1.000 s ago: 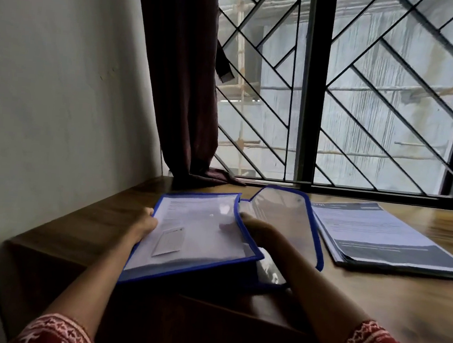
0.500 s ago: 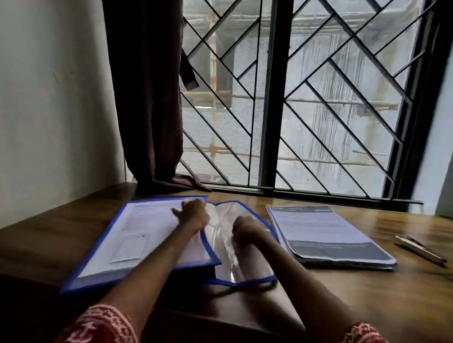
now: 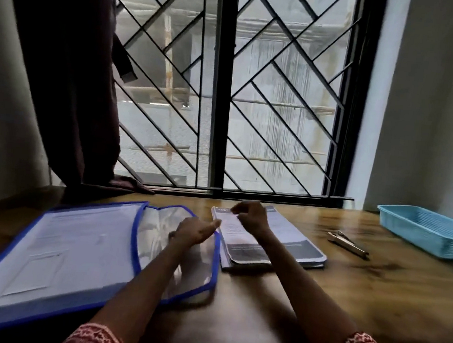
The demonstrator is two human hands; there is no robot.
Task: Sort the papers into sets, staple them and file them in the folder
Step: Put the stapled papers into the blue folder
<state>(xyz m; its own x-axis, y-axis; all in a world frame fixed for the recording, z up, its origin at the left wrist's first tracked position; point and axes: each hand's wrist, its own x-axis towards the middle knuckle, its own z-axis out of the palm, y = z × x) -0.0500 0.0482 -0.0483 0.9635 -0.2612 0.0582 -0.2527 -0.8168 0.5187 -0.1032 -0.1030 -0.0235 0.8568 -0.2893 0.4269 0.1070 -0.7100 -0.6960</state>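
Note:
A clear folder with blue edging [image 3: 80,243] lies on the left of the desk with white papers inside, and its flap [image 3: 159,228] is spread open toward the middle. To its right sits a stack of printed papers [image 3: 293,241]. The top sheets [image 3: 240,242] of the stack curve up off it. My right hand [image 3: 252,218] is over the far end of the stack, fingers curled on the top sheets' far left corner. Over the flap hovers my left hand [image 3: 194,232], fingers relaxed, its thumb tip at the left edge of those sheets.
A metal stapler [image 3: 348,244] lies on the wooden desk [image 3: 346,299] right of the stack. A light blue plastic tray [image 3: 429,232] stands at the far right by the wall. A barred window and a dark curtain [image 3: 70,87] rise behind the desk.
Both hands left the folder and moved right to the paper stack. The folder now lies flat with its flap spread. The view swung right, bringing the stapler and tray into sight.

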